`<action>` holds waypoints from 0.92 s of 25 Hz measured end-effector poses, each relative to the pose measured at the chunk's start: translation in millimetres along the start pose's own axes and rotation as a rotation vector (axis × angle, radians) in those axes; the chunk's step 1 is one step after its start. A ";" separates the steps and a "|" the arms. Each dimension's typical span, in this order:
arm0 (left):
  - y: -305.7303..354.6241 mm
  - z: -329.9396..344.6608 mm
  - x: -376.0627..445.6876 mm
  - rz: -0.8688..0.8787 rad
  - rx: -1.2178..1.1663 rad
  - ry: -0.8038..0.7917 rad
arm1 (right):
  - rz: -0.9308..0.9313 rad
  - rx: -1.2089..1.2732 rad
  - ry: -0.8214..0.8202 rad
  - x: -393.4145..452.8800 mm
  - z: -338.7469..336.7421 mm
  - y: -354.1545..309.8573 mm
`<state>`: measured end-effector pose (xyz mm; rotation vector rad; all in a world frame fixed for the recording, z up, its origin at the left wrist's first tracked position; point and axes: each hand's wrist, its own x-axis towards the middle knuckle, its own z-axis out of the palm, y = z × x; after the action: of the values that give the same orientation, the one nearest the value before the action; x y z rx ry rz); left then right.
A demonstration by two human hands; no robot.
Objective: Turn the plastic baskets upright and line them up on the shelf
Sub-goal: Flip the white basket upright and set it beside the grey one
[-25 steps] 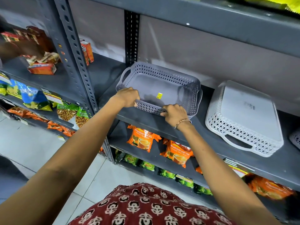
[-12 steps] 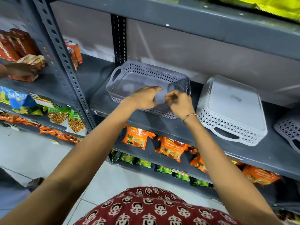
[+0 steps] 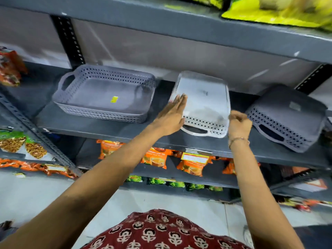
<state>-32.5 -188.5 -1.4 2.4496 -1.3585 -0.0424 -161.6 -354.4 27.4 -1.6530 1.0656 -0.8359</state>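
White upturned basket [image 3: 203, 103] sits between grey baskets; left hand [image 3: 171, 116] flat open beside it, right hand [image 3: 239, 124] curled empty.

A: What colours are the baskets on the dark grey metal shelf [image 3: 111, 130]?

B: The left basket [image 3: 100, 97] is lavender grey with a diamond lattice pattern on its walls and a small yellow sticker [image 3: 114, 99] inside. The middle basket [image 3: 204, 105] is white with the same lattice. The right basket [image 3: 287, 119] is darker grey.

A: And lower down?

B: Orange packets [image 3: 156, 158] on the shelf beneath, green ones [image 3: 176, 184] below those. The person's garment [image 3: 161, 232] is dark red, printed with cream and black floral motifs. The floor [image 3: 36, 191] is pale grey tile.
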 end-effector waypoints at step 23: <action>69.1 43.2 11.0 -0.414 -0.460 0.703 | 0.471 0.949 -0.563 51.8 -57.7 -30.7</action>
<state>-91.2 -243.2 -19.5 2.0107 -0.4680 0.3360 -184.8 -417.8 76.3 -0.7029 0.4784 -0.3977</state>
